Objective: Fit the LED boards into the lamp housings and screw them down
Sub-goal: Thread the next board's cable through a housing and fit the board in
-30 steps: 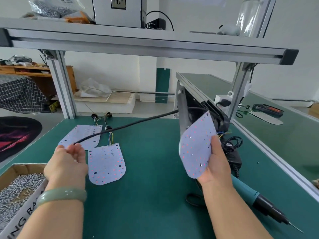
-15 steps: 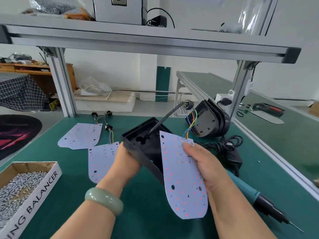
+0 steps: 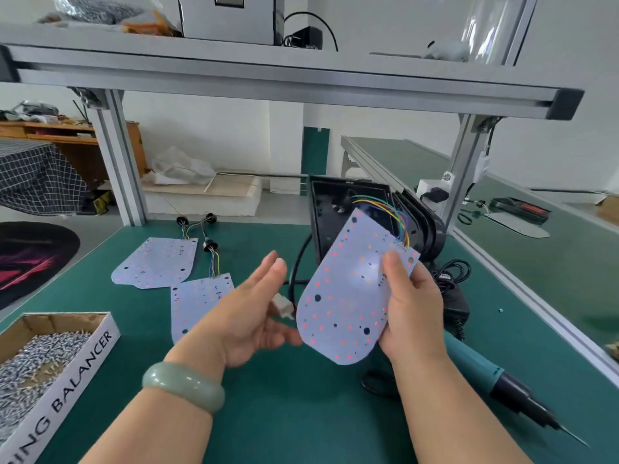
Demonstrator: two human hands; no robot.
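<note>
My right hand [image 3: 412, 313] grips a white LED board [image 3: 348, 299] by its right edge and holds it tilted above the green bench. Coloured wires [image 3: 385, 209] run from the board's top into an open black lamp housing [image 3: 335, 209] that stands upright just behind it. My left hand [image 3: 248, 313] hovers left of the board, palm up and fingers straight. A small white connector [image 3: 283, 306] on a black cable sits at its palm, ungripped. Two more LED boards [image 3: 157, 262] [image 3: 197, 299] lie flat at the left.
A cardboard box of screws [image 3: 33, 356] sits at the front left. A teal electric screwdriver [image 3: 485, 366] lies at the right, behind it a black power adapter [image 3: 452, 303]. More black housings [image 3: 428, 226] are stacked against the frame post. An aluminium shelf beam [image 3: 301, 78] crosses overhead.
My left hand has let go of the black housing and opened. The housing now stands upright behind the board. My right hand has lifted and turned the board towards the housing.
</note>
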